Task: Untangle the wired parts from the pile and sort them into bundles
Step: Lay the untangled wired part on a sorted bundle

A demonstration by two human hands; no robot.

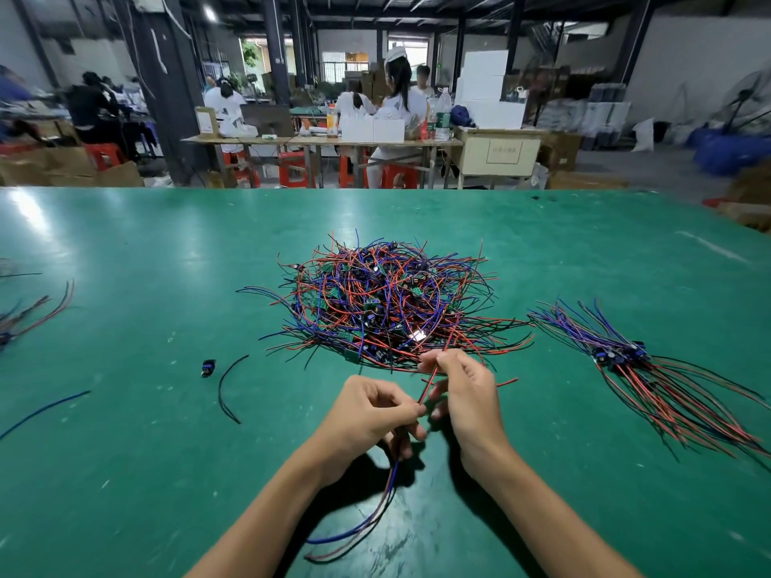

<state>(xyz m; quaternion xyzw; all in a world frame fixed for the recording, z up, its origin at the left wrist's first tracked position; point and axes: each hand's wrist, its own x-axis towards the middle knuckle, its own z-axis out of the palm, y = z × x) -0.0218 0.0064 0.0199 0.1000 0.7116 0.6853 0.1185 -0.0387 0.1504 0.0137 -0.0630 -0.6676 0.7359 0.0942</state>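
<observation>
A green table (125, 252) filled the lower part of the view; behind it stood a workshop with seated workers (396, 102) at a long bench. At the table's centre lay the pile (388, 302) of tangled red, blue and black wires carrying small green circuit boards. To the right of the pile, apart from it, a sorted bundle (642, 365) lay fanned out, its blue leads pointing toward the pile's side and its red and black leads toward the near right edge, with the components gathered at its waist. At the far left edge a second bundle (29, 314) was only partly visible. A loose black wire (227, 385) and a small blue component (207, 367) lay left of the hands, and a loose blue wire (41, 413) farther left.

The left hand (367, 419) had its fingers curled, thumb and forefinger pinching a held wired part (425, 390) whose blue and red tails hung beneath the palm toward the near edge. The right hand (463, 394), just beside it, pinched the same part's red lead higher up, close to the near rim of the pile; the lead ran straight between the two pinches. The remaining right fingers were loosely curled beneath.
</observation>
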